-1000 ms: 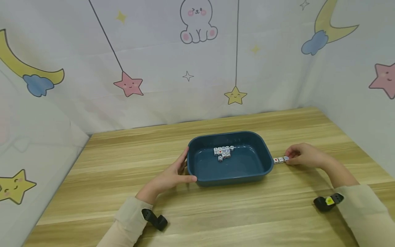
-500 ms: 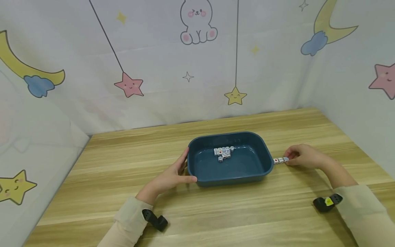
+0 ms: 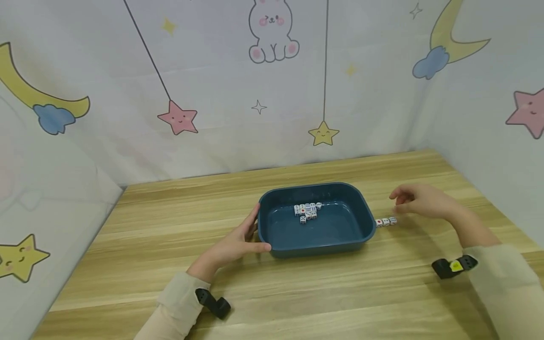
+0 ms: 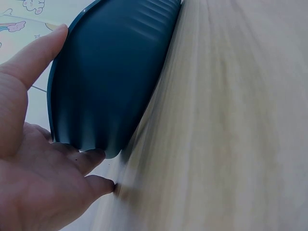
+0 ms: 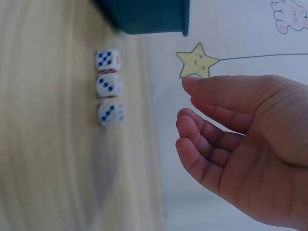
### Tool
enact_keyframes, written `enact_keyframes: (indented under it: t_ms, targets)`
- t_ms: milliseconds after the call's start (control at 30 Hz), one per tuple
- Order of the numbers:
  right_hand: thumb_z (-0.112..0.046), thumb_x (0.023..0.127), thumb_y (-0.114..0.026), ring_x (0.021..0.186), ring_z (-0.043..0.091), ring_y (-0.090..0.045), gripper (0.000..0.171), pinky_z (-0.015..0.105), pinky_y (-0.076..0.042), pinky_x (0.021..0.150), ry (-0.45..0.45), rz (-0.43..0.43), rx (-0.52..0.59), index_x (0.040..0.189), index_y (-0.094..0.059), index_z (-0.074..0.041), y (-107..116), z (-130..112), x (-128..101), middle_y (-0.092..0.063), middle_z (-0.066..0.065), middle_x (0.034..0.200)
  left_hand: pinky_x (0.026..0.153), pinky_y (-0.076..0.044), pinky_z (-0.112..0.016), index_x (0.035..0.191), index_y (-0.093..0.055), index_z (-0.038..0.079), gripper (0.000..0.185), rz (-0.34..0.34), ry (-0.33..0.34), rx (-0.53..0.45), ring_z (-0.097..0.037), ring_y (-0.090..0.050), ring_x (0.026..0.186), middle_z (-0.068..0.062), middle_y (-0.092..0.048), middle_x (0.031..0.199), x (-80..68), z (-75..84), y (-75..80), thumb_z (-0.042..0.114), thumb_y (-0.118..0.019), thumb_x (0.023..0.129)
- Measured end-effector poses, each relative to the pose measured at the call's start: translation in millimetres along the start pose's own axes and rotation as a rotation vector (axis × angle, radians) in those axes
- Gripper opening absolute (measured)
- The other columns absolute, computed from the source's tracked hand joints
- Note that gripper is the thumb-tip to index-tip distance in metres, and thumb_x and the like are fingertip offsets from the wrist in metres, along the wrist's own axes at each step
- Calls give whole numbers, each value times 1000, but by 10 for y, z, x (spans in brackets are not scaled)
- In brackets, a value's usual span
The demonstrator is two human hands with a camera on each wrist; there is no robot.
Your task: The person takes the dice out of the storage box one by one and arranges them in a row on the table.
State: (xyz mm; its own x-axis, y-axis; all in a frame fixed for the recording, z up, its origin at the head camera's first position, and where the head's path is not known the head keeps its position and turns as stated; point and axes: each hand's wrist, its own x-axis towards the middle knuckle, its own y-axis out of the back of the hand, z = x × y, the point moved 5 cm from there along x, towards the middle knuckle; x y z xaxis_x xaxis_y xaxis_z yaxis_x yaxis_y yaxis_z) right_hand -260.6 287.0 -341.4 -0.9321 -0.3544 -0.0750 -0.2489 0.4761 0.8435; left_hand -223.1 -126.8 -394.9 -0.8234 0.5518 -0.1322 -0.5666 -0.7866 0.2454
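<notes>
A dark blue rectangular tray sits on the table. Several white dice are clustered inside it toward the back, some stacked. My left hand spans the tray's left end, its extended fingers and thumb touching the wall and front corner; in the left wrist view the thumb lies along the rim. Three dice stand in a row outside the tray's right wall. Just above them and to the right hovers my right hand, loosely bent, holding nothing. The right wrist view shows the row of dice apart from the fingertips.
The wood-grain table extends around the tray on all sides. A white fabric backdrop printed with stars, moons and a rabbit hangs behind and at both sides. A black wrist camera sits on the left sleeve, another on the right.
My right hand has let go of the outermost die in the row and lifted up away from it. The left hand, tray and clustered dice hold their places.
</notes>
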Motion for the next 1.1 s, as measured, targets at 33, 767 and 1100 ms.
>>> enact_keyframes:
  t_ms: [33,767,1100]
  targets:
    - [-20,88,-71,87,16,-59,36,32,-49,72,-1,7,0,113,-62,4,19,-34,7,-65,4,95,118,-11,-46,155,6,32,107,-1,-1,1,-24,-8,148,4,8,161,-1,3,-3,22,-75,86]
    - [-14,89,-68,82,17,-59,28,32,-51,73,169,-42,41,113,-64,0,-230,-1071,422,-64,3,89,118,-11,-47,155,6,31,107,-10,-3,-15,-24,-8,148,3,7,162,-5,0,-7,21,-75,86]
    - [-12,89,-68,84,17,-60,30,34,-51,76,223,-101,70,114,-63,4,-486,-1214,632,-63,4,89,118,-11,-46,154,7,34,109,-12,10,-19,-23,-8,148,6,9,161,-6,-5,-5,23,-76,85]
